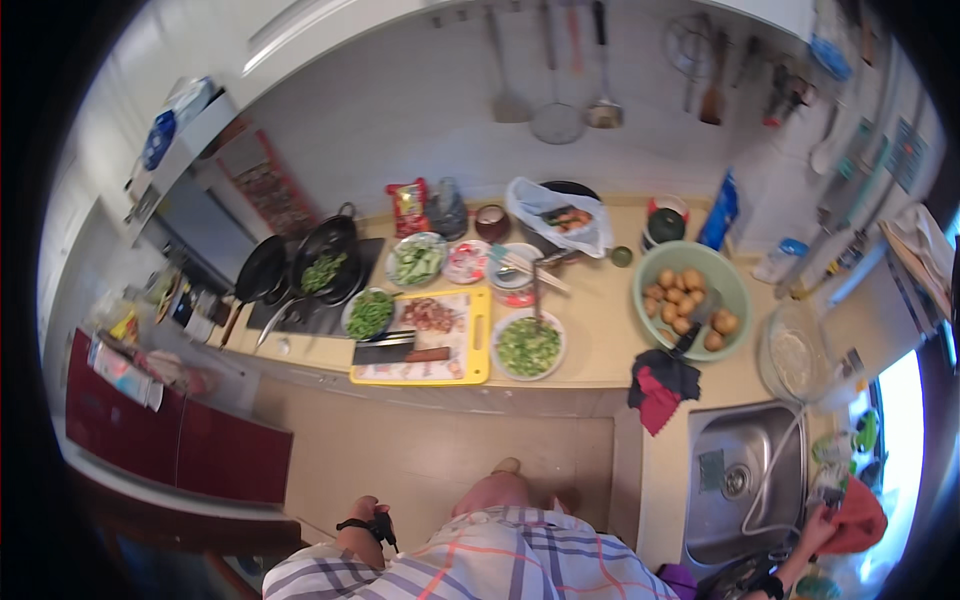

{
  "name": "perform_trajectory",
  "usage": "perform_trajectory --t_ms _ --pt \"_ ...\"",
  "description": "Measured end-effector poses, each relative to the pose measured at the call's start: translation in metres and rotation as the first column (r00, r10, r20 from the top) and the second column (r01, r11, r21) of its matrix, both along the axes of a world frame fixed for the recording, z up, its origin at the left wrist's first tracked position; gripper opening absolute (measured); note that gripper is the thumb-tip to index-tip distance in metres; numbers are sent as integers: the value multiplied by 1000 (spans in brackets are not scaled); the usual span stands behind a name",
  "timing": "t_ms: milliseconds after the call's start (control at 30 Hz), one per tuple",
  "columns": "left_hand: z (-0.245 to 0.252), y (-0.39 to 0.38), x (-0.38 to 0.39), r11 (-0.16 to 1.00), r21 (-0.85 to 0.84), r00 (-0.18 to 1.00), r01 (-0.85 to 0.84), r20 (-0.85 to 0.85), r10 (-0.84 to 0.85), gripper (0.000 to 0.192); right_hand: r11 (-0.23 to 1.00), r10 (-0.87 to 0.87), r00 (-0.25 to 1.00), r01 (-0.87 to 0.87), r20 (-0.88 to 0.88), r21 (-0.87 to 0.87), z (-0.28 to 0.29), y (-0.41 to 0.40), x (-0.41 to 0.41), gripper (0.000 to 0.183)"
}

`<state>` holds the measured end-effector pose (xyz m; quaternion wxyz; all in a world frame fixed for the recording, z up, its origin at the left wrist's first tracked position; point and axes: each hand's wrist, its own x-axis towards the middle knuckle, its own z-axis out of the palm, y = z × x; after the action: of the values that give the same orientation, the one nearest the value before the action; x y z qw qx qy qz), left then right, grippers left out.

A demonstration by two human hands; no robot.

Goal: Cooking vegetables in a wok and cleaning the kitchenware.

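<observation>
My right hand (819, 527) grips an orange-red cloth (857, 517) beyond the right side of the stainless steel sink (705, 525). Low beside my body, at bottom left, is my left hand (369, 510), with a black strap on the wrist; a small dark thing shows at its fingers, and I cannot tell whether it is held. A white hose (766, 472) curves down into the sink. On the counter, a cleaver (397, 354) lies on a yellow-rimmed cutting board (480, 337) with chopped meat (427, 315). A bowl of chopped greens (529, 346) stands right of the board.
A green basin (641, 300) of potatoes stands near the back right, with dark and red cloths (660, 390) at the counter edge below it. Two black pans (325, 259) are on the stove at left. Bottles (832, 448) line the sink's right side. Utensils hang on the wall.
</observation>
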<state>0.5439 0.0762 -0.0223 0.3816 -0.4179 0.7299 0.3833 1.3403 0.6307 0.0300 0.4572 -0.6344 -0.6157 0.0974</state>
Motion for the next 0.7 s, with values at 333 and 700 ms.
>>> perform_trajectory --t_ms 333,700 --pt "-11 -52 -10 997 -47 995 -53 -88 49 24 887 -230 796 408 559 -216 18 -12 -33 44" --pt "-48 -191 -38 970 152 977 -188 -72 201 31 760 205 883 129 423 -637 19 -67 -303 40"
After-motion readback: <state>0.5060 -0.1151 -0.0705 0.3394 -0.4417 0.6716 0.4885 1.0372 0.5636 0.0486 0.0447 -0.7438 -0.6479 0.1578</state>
